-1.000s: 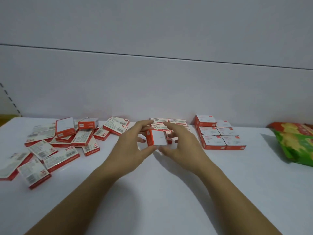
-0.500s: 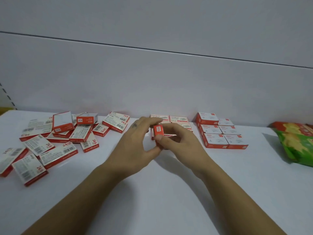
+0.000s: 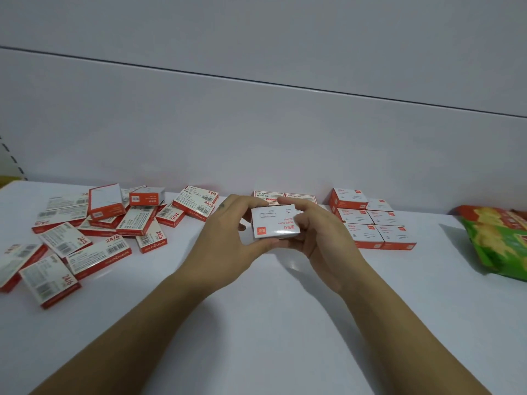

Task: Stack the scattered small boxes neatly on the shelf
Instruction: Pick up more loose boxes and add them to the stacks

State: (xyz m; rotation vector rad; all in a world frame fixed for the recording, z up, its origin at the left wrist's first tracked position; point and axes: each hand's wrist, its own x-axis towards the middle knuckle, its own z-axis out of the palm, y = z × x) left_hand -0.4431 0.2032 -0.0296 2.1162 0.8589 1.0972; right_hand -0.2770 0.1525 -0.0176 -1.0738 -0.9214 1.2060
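Note:
A small red and white box [image 3: 273, 222] is held above the white shelf [image 3: 256, 323], white face towards me. My left hand [image 3: 228, 238] grips its left side, thumb under it. My right hand [image 3: 322, 235] grips its right side, fingers curled over the top. A loose heap of red and white boxes [image 3: 94, 232] lies scattered at the left. A neat block of stacked boxes [image 3: 370, 220] stands at the right by the back wall. Behind my hands two flat boxes [image 3: 285, 195] lie side by side, partly hidden.
A green and red snack bag [image 3: 502, 240] lies at the right edge of the shelf. The grey back wall [image 3: 256, 132] rises directly behind the boxes. At the far left the shelf ends by a perforated upright [image 3: 11, 158].
Both hands have turned the box over in the air. Half a second ago its small red end faced me; now its broad white face does. The heap and block have not moved.

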